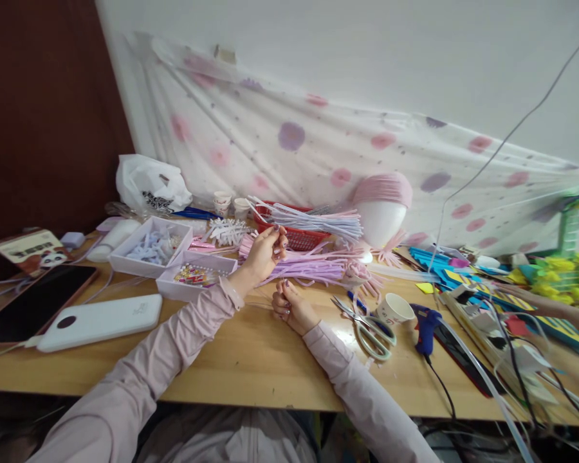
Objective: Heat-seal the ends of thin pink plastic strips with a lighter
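My left hand (264, 256) is raised over the middle of the table with its fingertips pinched together. Lower and a little to the right, my right hand (295, 308) is also closed in a pinch. Whatever the fingers hold is too thin or small to make out. Just behind the hands lie bundles of purple pipe cleaners (313, 269), and pale blue and pink pipe cleaners (313, 220) rest across a red basket (305, 240). Left of my left hand is a white box of colourful beads (195, 275). Scissors (369, 334) with pale green handles lie right of my right hand.
A paper cup (395, 308) and a blue glue gun (427, 328) stand at the right, near cables and a power strip (482, 334). A white power bank (101, 321) and phone (38, 302) lie left. Behind is a foam head (379, 218). Another person's arm (554, 308) reaches in at right.
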`<state>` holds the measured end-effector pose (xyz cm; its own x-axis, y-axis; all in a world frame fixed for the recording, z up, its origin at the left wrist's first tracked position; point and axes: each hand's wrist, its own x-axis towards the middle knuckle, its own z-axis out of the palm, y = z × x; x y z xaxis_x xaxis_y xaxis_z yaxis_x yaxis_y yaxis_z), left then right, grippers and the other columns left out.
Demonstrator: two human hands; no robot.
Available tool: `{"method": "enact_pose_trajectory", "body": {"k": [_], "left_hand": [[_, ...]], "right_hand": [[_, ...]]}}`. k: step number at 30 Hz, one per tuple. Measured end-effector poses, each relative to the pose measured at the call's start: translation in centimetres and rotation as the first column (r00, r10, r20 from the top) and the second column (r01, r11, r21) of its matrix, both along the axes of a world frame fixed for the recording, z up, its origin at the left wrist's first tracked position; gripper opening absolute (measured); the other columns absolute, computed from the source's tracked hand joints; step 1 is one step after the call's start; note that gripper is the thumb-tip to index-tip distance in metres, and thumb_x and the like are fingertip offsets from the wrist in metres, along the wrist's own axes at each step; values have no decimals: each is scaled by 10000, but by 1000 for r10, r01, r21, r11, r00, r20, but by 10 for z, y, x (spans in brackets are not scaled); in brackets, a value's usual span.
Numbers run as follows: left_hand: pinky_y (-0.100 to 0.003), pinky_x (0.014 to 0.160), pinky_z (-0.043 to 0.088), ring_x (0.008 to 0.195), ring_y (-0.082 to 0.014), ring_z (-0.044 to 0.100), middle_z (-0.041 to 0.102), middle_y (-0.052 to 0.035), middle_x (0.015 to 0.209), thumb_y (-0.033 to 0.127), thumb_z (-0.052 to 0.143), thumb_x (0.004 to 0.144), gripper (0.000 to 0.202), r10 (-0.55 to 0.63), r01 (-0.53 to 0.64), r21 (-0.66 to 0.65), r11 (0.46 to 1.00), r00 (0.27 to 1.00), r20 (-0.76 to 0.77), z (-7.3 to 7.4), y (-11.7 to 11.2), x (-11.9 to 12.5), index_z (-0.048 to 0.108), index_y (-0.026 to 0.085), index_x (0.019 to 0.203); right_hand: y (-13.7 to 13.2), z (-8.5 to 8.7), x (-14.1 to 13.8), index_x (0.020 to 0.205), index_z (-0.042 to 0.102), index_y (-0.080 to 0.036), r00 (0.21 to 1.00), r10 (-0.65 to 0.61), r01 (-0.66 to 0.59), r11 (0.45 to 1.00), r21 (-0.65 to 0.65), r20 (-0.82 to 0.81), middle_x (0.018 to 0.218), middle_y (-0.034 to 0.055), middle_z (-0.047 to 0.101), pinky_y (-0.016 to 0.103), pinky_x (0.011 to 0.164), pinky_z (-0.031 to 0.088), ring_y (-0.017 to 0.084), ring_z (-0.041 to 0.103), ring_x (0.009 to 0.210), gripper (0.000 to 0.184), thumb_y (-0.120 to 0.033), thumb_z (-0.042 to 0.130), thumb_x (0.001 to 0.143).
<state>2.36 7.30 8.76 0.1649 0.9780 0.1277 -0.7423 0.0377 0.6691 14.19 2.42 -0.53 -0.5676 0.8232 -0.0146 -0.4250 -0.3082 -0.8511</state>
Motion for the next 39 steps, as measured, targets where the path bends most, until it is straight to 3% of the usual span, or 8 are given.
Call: {"method": "enact_pose_trajectory", "body": {"k": [20, 23, 27, 30, 36, 39], "left_hand": [[-121, 385, 287, 377, -27, 340, 467, 52, 498, 122, 494, 855, 152, -12, 12, -42, 999, 1000, 8, 3, 0, 0, 534, 151, 712], [-115, 388, 288, 380, -22, 343, 455, 60, 500, 131, 492, 866, 170, 11, -10, -26, 1000, 999, 34, 13, 2, -11, 526, 158, 702], [-126, 386, 282, 388, -19, 338, 416, 74, 515, 189, 506, 886, 167, 86, -106, 120, 987, 984, 157, 37, 1, -37, 524, 168, 721], [-142, 370, 261, 386, -26, 339, 383, 80, 518, 253, 522, 888, 155, 86, -103, 129, 986, 988, 130, 46, -1, -47, 519, 181, 750], [-145, 352, 231, 369, -18, 310, 442, 70, 575, 441, 524, 862, 269, -17, 20, 62, 998, 999, -38, 30, 3, -33, 539, 179, 800], [-150, 349, 232, 368, -19, 317, 479, 57, 600, 442, 525, 858, 282, -45, 46, 9, 999, 992, -120, 22, 2, -24, 564, 164, 839]], "right_hand": [[2, -6, -2, 760, 395, -218, 999, -41, 41, 999, 9, 25, 513, -104, 251, 193, 430, 213, 58, 163, 416, 395, -520, 649, 752], [1, -7, -2, 751, 400, -214, 999, -33, 33, 999, 10, 14, 497, -108, 256, 193, 423, 212, 56, 170, 408, 401, -506, 674, 734], [2, -8, -1, 732, 390, -213, 998, -55, 55, 998, -1, 16, 483, -113, 262, 192, 415, 217, 55, 178, 400, 417, -480, 708, 702], [4, -7, 1, 734, 387, -214, 998, -63, 63, 998, -15, 3, 482, -117, 253, 190, 415, 221, 54, 161, 401, 411, -478, 702, 707], [10, -5, 6, 731, 402, -209, 994, -108, 108, 994, -29, -29, 472, -117, 255, 187, 413, 208, 52, 171, 396, 385, -454, 698, 709], [12, -5, 8, 730, 420, -206, 987, -157, 156, 987, -39, -32, 463, -117, 259, 184, 406, 209, 51, 184, 388, 360, -452, 681, 720]]}}
